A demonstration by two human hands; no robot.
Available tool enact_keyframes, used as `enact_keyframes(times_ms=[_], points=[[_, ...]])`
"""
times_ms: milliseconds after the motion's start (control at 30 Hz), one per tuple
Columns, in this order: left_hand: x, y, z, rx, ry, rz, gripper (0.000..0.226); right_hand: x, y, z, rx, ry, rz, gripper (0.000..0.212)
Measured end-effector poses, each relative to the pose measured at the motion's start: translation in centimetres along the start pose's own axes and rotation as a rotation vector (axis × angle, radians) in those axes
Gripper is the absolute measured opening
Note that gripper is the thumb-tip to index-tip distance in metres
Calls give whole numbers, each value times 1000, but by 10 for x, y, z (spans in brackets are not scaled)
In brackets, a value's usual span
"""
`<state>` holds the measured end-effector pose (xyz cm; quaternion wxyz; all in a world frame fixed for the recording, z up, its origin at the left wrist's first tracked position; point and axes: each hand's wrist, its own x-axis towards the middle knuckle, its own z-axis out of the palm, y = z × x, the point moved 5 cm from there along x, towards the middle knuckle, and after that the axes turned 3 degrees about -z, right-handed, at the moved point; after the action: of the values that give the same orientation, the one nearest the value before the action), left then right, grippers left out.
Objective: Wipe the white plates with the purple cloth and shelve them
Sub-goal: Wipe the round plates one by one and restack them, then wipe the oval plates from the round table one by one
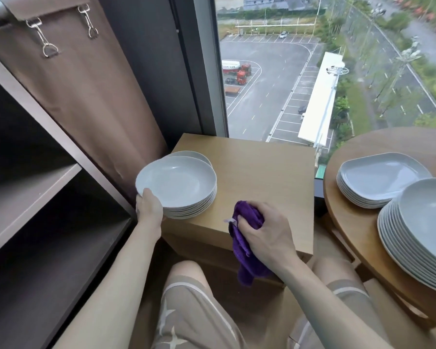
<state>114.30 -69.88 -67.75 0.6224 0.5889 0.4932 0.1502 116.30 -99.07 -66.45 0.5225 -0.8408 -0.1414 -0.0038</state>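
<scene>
A stack of several white plates (179,185) stands on the left part of a small wooden table (262,172). My left hand (149,206) grips the near left edge of that stack, thumb over the rim of the top plate. Another white plate (196,154) shows behind the stack. My right hand (264,230) holds a bunched purple cloth (247,238) at the table's front edge, and the cloth's tail hangs down over the edge. Dark shelves (35,192) stand open at the left.
A round wooden table (358,222) at the right carries two more stacks of white plates (380,180) (423,235). A brown curtain (91,91) hangs behind the shelves. A tall window (312,71) is straight ahead. My knees sit below the small table.
</scene>
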Motion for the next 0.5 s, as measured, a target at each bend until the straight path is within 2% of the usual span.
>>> enact_keyframes(times_ms=[133, 300, 500], points=[[26, -11, -6, 132, 68, -23, 64, -6, 7, -5, -1, -8, 17, 30], [31, -14, 1, 95, 70, -6, 54, -8, 14, -15, -1, 20, 34, 29], [38, -16, 14, 123, 76, 28, 55, -3, 15, -29, 4, 74, 44, 24]])
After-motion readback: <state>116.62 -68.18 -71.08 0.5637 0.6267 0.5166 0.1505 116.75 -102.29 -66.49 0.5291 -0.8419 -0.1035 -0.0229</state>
